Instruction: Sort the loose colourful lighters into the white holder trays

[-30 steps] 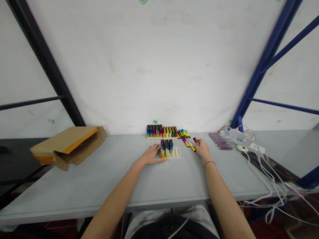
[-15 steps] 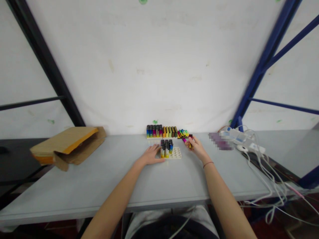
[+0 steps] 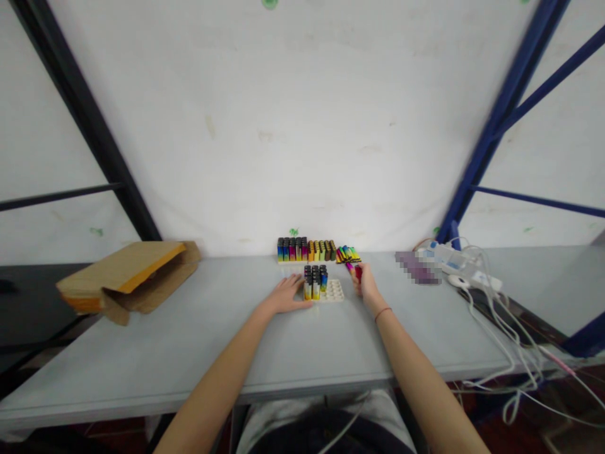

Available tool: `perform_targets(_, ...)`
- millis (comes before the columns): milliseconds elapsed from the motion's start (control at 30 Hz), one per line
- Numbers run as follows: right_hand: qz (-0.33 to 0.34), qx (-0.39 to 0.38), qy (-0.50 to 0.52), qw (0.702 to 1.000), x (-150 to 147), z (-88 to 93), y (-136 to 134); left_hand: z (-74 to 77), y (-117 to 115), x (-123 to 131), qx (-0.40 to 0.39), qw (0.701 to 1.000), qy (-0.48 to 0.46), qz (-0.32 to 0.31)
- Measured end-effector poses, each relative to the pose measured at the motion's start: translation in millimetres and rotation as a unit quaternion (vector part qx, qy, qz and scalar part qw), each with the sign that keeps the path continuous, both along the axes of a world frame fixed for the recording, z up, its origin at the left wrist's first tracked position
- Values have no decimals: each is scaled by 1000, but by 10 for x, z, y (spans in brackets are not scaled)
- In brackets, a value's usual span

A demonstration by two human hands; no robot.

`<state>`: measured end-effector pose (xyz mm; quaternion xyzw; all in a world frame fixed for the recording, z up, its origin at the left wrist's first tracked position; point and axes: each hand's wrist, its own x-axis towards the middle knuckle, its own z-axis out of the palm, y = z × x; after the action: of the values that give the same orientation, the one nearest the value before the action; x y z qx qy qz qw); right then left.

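Observation:
A white tray with round holes [image 3: 334,291] lies on the table. Several lighters [image 3: 312,284] with black tops stand upright in its left part; the holes at the right show bare. My left hand [image 3: 287,294] lies spread at the tray's left side, thumb along the front edge, holding nothing. To the right of the tray, my right hand [image 3: 368,285] is closed on a lighter [image 3: 358,273] whose red end shows; the fingers hide the rest. Just left of those fingers lies a pink-purple lighter [image 3: 350,268]. Behind it is a loose pile of colourful lighters [image 3: 347,253].
Against the wall stand two blocks of upright lighters, one black-topped [image 3: 292,250], one yellowish [image 3: 321,250]. An opened cardboard box [image 3: 127,271] lies at the left. White cables and a power strip [image 3: 449,257] sit at the right, with a blurred purple item [image 3: 419,268].
My right hand has turned and shifted slightly left and down with its lighter, whose red end now shows. The left hand stays at the tray.

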<state>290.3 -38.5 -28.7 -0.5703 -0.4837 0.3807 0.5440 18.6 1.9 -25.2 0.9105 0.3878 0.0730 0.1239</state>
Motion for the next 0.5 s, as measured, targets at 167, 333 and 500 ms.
perform_targets(167, -34, -49, 109, 992, -38, 44, -15, 2, -2, -3, -1, 1000, -2, 0)
perform_targets(333, -49, -55, 102, 992, -73, 25, -24, 15, -11, -2, -2, 1000, 0, 0)
perform_targets(500, -75, -69, 163, 981, -104, 60, -60, 28, -16, 0, 1, 1000, 12, 2)
